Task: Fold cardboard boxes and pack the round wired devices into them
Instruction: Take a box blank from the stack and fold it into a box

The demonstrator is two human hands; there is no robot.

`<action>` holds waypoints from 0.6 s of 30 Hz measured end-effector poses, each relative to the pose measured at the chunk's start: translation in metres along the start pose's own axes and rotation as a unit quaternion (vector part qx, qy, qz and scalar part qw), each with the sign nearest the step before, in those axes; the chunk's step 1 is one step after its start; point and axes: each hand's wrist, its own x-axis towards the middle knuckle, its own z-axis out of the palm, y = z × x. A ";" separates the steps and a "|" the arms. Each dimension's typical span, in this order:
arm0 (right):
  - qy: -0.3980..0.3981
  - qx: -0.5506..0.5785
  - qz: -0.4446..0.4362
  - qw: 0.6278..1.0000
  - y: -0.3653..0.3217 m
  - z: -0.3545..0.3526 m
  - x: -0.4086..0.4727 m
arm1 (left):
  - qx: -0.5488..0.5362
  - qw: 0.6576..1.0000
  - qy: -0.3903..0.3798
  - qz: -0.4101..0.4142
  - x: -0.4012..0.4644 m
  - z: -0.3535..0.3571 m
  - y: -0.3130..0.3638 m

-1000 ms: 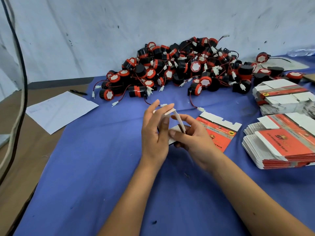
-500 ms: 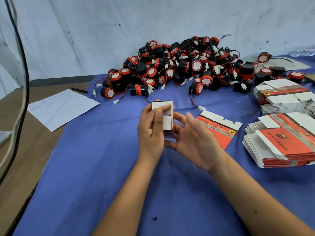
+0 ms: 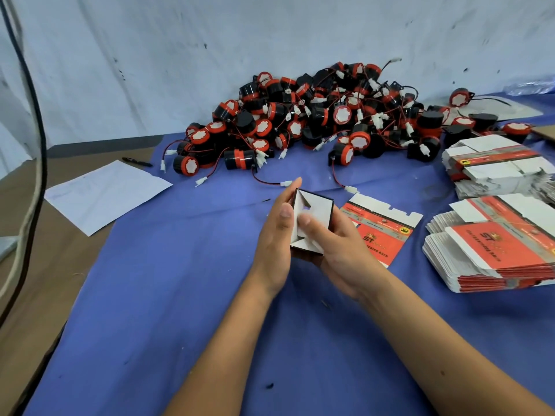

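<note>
Small cardboard box [image 3: 312, 217], opened out, white interior facing up, held at frame centre above the blue cloth [image 3: 168, 295]. Left hand [image 3: 274, 235] grips its 9 o'clock side; right hand [image 3: 336, 250] cradles it, thumb pressing inside. Pile of round wired devices [image 3: 315, 115] at 12 o'clock; flat box blanks [image 3: 492, 250] at 3 o'clock.

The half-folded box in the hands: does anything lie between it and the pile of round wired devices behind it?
Only loose red wires with white plugs on the blue cloth. Otherwise nothing visible separates the box from the pile.
</note>
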 end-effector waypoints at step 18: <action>-0.013 -0.160 -0.114 0.980 -0.011 -0.008 -0.001 | 0.082 0.992 0.093 0.021 0.008 -0.009 -0.002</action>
